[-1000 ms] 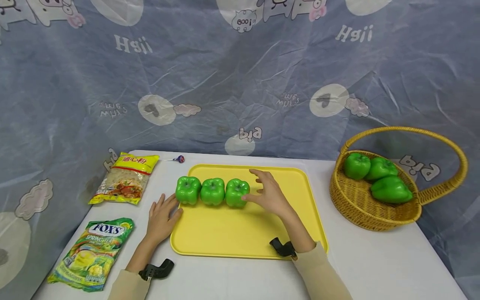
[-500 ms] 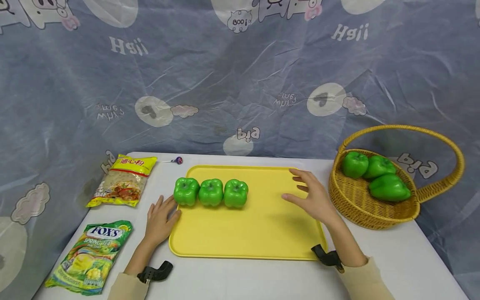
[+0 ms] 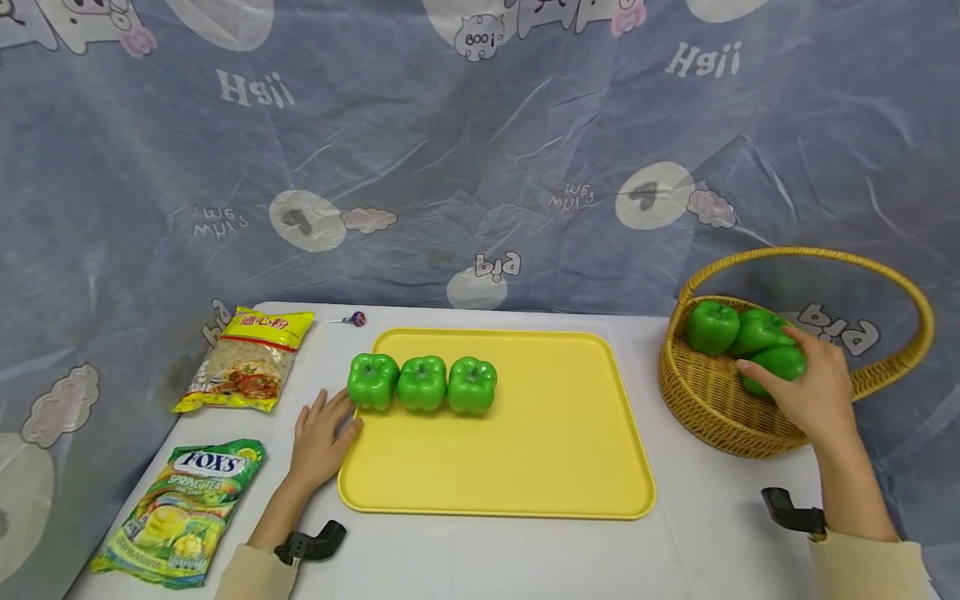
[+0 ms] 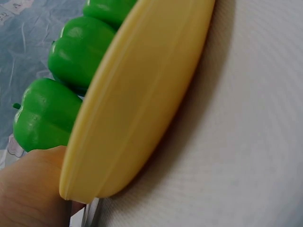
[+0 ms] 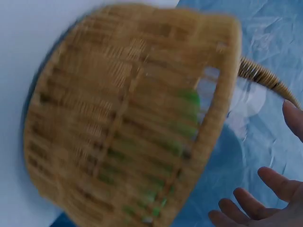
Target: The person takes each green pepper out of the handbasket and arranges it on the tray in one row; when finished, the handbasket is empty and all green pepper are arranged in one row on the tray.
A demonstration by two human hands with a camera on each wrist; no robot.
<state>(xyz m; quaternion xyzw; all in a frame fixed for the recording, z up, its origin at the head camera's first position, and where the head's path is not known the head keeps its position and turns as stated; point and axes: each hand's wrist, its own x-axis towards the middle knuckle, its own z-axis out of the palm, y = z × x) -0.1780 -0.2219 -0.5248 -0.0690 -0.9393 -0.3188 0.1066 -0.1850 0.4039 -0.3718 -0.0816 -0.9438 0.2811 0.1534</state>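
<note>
Three green bell peppers stand in a row along the left part of the yellow tray [image 3: 495, 467]: a left one [image 3: 372, 382], a middle one [image 3: 422, 383] and a right one [image 3: 472, 385]. My left hand [image 3: 322, 442] rests at the tray's left edge, fingertips by the left pepper. Over the wicker basket [image 3: 693, 408] reaches my right hand [image 3: 813, 387], its thumb and fingers spread around the front green pepper [image 3: 780, 364] and partly covering it. Two more peppers [image 3: 712, 327] lie behind that one. In the right wrist view the fingers [image 5: 279, 184] are parted above the basket rim.
A yellow-topped pasta bag [image 3: 251, 358] and a green FOX'S candy bag [image 3: 183, 508] lie left of the tray. Behind them is a lollipop [image 3: 357, 319]. The basket's tall handle [image 3: 810, 252] arches over it. A patterned grey-blue cloth [image 3: 420, 167] hangs behind the table.
My right hand has left the right pepper on the tray and moved right, across the tray, to the pepper in the basket. My left hand has stayed by the tray edge.
</note>
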